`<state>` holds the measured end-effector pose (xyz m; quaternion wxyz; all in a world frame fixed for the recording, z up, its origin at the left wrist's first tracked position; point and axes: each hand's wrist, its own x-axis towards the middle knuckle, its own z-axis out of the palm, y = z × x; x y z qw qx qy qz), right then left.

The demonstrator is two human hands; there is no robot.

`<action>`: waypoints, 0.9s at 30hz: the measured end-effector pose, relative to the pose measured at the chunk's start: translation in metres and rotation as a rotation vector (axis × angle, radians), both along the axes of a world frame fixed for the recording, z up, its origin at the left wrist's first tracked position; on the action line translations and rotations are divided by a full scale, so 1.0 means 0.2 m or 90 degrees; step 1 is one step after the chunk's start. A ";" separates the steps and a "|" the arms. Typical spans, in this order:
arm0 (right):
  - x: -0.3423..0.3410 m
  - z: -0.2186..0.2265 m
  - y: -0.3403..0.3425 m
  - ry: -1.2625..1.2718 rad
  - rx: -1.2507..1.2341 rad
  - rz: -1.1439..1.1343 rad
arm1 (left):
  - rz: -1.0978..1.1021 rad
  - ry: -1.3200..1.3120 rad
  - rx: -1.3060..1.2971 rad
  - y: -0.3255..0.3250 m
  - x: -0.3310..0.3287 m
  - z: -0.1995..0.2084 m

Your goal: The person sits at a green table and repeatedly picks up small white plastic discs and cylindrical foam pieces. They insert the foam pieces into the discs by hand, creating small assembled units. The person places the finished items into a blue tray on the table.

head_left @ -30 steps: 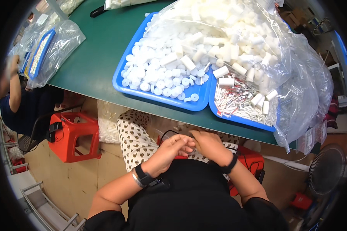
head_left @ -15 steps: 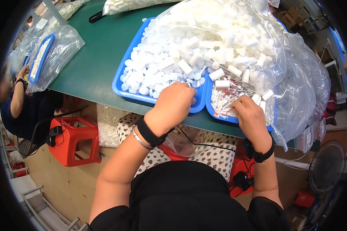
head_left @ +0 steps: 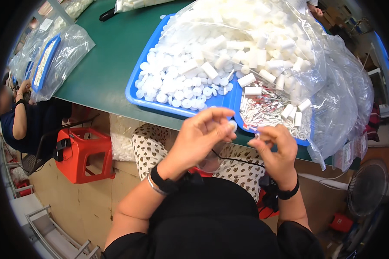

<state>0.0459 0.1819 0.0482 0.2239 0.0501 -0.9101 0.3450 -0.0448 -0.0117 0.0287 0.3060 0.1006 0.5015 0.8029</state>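
Note:
In front of the trays, my left hand [head_left: 205, 134] pinches a small round white plastic disc [head_left: 233, 125] between thumb and fingers. My right hand [head_left: 276, 151], a short gap to its right, is closed on a small white piece [head_left: 257, 135], too small to name. Beyond my left hand lies a blue tray [head_left: 132, 93] heaped with white plastic discs [head_left: 177, 86]. Past my right hand, another blue tray [head_left: 236, 105] holds many thin white and red pin-like pieces [head_left: 263, 110]. Several white cylinders [head_left: 252, 91] lie on top of them.
A large clear plastic bag [head_left: 285, 47] of white cylinders slumps over both trays on the green table [head_left: 103, 69]. At far left, a co-worker [head_left: 19, 116] reaches to a blue tray [head_left: 45, 64]. A red stool [head_left: 84, 155] stands on the floor; a fan [head_left: 367, 185] is at right.
Both hands have left the trays and come back toward me, nearer each other. The left now holds a disc up, the right a small white piece.

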 end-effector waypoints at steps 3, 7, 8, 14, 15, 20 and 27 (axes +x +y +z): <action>0.02 -0.01 -0.08 0.010 0.028 0.088 | -0.068 -0.279 0.123 -0.08 0.12 -0.08; 0.04 -0.06 -0.13 -0.015 0.060 0.123 | -0.051 -0.390 0.216 -0.12 0.21 -0.19; 0.04 -0.08 -0.13 -0.020 0.067 0.126 | -0.045 -0.404 0.216 -0.13 0.23 -0.20; 0.05 -0.09 -0.13 -0.019 0.137 0.112 | -0.026 -0.423 0.218 -0.13 0.24 -0.23; 0.05 -0.08 -0.13 -0.021 0.150 0.111 | -0.022 -0.429 0.218 -0.13 0.24 -0.24; 0.05 -0.06 -0.13 -0.031 0.173 0.131 | 0.004 -0.433 0.208 -0.12 0.25 -0.25; 0.05 -0.06 -0.12 -0.038 0.199 0.153 | 0.024 -0.437 0.205 -0.11 0.25 -0.26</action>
